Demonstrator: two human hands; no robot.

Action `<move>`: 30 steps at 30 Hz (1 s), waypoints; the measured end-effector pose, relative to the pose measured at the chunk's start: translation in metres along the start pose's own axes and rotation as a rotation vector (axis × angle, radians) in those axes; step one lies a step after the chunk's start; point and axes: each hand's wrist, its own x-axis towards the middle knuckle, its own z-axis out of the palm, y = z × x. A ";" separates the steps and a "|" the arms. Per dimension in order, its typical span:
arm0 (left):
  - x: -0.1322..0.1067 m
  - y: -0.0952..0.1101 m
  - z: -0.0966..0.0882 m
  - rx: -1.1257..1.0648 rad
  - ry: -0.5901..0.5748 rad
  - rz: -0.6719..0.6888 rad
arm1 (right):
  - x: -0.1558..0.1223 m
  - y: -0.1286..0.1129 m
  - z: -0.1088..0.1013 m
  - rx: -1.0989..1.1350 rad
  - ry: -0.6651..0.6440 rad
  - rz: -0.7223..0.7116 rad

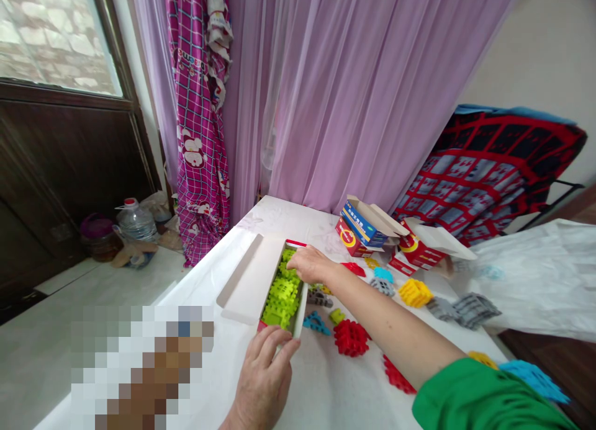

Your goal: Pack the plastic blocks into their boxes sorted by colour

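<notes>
A long, narrow cardboard box (pixel 302 309) lies open on the table, its white lid flap (pixel 249 278) folded out to the left. Bright green interlocking plastic building blocks (pixel 282 293) fill most of it; a gap shows at the near right corner. At the near end, my left hand (pixel 267 368) grips the box's edge with bent fingers. My right hand (pixel 310 265) reaches over the far right side, its curled fingertips on the green blocks at the far end. What lies under those fingers is partly hidden.
Red (pixel 351 338), yellow (pixel 414 292), grey (pixel 475 310) and blue (pixel 316 322) block pieces lie to the right. Blue and red boxes (pixel 361 228) stand at the back, beside another opened red box (pixel 421 247). A white plastic bag (pixel 540 281) sits at far right.
</notes>
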 end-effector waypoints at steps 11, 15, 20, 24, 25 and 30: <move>-0.002 -0.001 0.002 -0.007 0.006 -0.014 | 0.012 0.010 0.005 -0.016 0.018 0.171; -0.001 -0.001 0.001 -0.006 0.002 -0.009 | 0.012 0.004 0.008 -0.022 0.000 0.191; 0.000 -0.001 0.000 -0.010 -0.010 -0.008 | 0.005 0.004 0.002 0.001 0.020 0.182; -0.002 -0.001 0.001 -0.026 -0.008 -0.012 | 0.002 -0.003 0.003 0.030 -0.020 0.157; -0.002 -0.001 0.002 -0.027 -0.009 -0.015 | 0.003 -0.005 0.003 0.035 -0.025 0.150; -0.004 -0.002 0.002 -0.028 -0.016 -0.022 | 0.010 -0.015 0.006 0.068 -0.008 0.123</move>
